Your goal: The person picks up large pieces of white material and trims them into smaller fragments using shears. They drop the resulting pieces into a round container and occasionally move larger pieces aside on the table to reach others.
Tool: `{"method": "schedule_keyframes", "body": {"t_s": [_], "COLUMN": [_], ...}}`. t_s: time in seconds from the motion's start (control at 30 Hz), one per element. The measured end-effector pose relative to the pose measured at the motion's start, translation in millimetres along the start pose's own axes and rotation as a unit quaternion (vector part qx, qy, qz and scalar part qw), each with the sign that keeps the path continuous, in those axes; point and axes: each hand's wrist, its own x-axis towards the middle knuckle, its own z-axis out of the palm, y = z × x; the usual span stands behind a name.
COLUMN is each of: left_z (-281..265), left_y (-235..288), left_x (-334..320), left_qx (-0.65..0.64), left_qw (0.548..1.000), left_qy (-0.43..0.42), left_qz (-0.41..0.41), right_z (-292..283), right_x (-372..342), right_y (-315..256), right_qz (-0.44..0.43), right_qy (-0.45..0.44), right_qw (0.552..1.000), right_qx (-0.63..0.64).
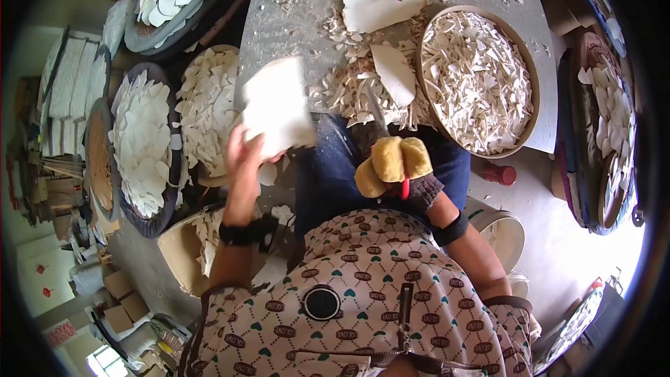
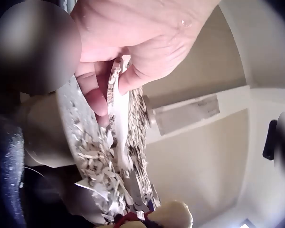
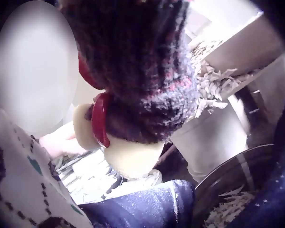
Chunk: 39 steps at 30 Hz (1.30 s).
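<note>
My left hand (image 1: 244, 157) pinches a flat white slab (image 1: 278, 108) over the near edge of the metal table, thumb on one face and fingers on the other. The left wrist view has the slab (image 2: 120, 118) edge-on, its rim rough and brownish. My right hand (image 1: 398, 171) wears a dark knitted glove (image 3: 147, 90) with yellow padded covers (image 1: 401, 157) on the fingers. It grips red-handled scissors (image 1: 377, 112), their blades pointing at the table; a red handle loop (image 3: 100, 119) shows in the right wrist view. Blades and slab are apart.
A round tray (image 1: 536, 91) heaped with white scraps sits on the table's right side. Scraps and flat white pieces (image 1: 384, 1) lie across the metal table (image 1: 279, 24). Baskets of white pieces (image 1: 143, 139) stand to the left, a cardboard box (image 1: 178, 255) below them.
</note>
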Motion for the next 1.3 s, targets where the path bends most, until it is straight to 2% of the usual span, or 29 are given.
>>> {"method": "schedule_keyframes", "body": {"t_s": [0.03,0.07,0.1,0.17,0.2,0.23,0.27,0.3,0.33,0.37,0.4,0.43,0.5,0.57,0.6,0.63,0.73,0.83,0.93,0.97,1.03,1.07,1.1,1.13,1.17,1.2,1.23,1.27,1.3], "left_z": [-19,-44,-73,-156,-190,-180,-172,-158,-144,-95,-47,-12,47,96,120,141,185,194,187,181,162,151,136,126,115,105,100,96,94], "left_y": [-12,-31,-46,-95,-116,-99,-89,-91,-93,-57,-22,-3,16,18,19,14,4,0,11,7,8,8,-1,-1,-1,2,7,10,11], "left_x": [-15,-27,-38,-66,-82,-89,-92,-82,-71,-51,-31,-12,22,49,58,68,75,74,70,73,82,88,98,101,99,95,89,82,75], "left_qx": [-0.007,-0.017,-0.021,0.087,0.091,-0.199,-0.47,-0.045,0.361,0.265,0.166,-0.017,0.051,0.141,0.228,0.325,0.549,0.6,0.572,0.538,0.474,0.44,0.298,0.146,0.047,-0.02,-0.066,-0.113,-0.135], "left_qw": [0.998,0.982,0.969,0.949,0.947,0.919,0.806,0.971,0.889,0.931,0.962,0.988,0.996,0.965,0.931,0.89,0.731,0.704,0.752,0.775,0.84,0.867,0.936,0.978,0.994,0.993,0.991,0.985,0.982], "left_qy": [0.069,0.183,0.243,0.281,0.278,0.334,0.359,0.231,0.208,0.181,0.159,0.134,0.001,-0.168,-0.198,-0.208,-0.104,-0.134,-0.162,-0.132,-0.105,-0.091,-0.095,-0.098,-0.083,-0.107,-0.119,-0.13,-0.13], "left_qz": [0.01,0.032,0.042,0.111,0.133,0.068,-0.006,0.05,0.188,0.171,0.151,0.075,0.073,0.143,0.204,0.244,0.392,0.356,0.284,0.305,0.243,0.214,0.164,0.111,0.059,0.054,0.019,-0.016,-0.02], "right_z": [-18,-13,0,22,42,34,27,33,38,50,39,52,77,86,88,89,90,84,83,83,83,82,79,75,72,73,68,46,22], "right_x": [-5,-6,-5,-7,-8,-12,-16,-16,-17,-17,-23,-20,-18,-25,-29,-31,-36,-39,-39,-38,-35,-34,-34,-32,-28,-20,-17,-18,-24], "right_y": [36,30,16,-2,-21,-12,-3,-10,-18,-32,-11,-28,-68,-81,-82,-80,-73,-68,-75,-78,-83,-78,-68,-64,-64,-70,-66,-39,-21], "right_qz": [0.034,0.036,0.038,0.103,0.206,0.191,0.167,0.126,0.084,0.082,0.125,0.041,-0.032,-0.016,-0.01,-0.01,-0.02,-0.021,-0.01,0.004,0.027,0.055,0.083,0.103,0.154,0.216,0.233,0.157,0.143], "right_qy": [0.07,0.079,0.089,0.097,0.151,0.098,0.05,0.004,-0.042,-0.058,-0.066,-0.076,-0.085,-0.085,-0.083,-0.08,-0.055,-0.043,-0.051,-0.051,-0.055,-0.018,0.017,0.038,0.053,0.076,0.091,-0.013,0.016], "right_qw": [0.985,0.98,0.973,0.989,0.92,0.955,0.979,0.992,0.984,0.974,0.986,0.962,0.905,0.904,0.901,0.891,0.868,0.848,0.857,0.877,0.91,0.95,0.975,0.988,0.983,0.91,0.838,0.76,0.785], "right_qx": [-0.156,-0.178,-0.211,-0.029,0.298,0.205,0.109,-0.02,-0.15,-0.202,-0.092,-0.26,-0.416,-0.419,-0.426,-0.447,-0.494,-0.528,-0.512,-0.478,-0.409,-0.308,-0.203,-0.11,0.082,0.345,0.486,0.63,0.603]}}
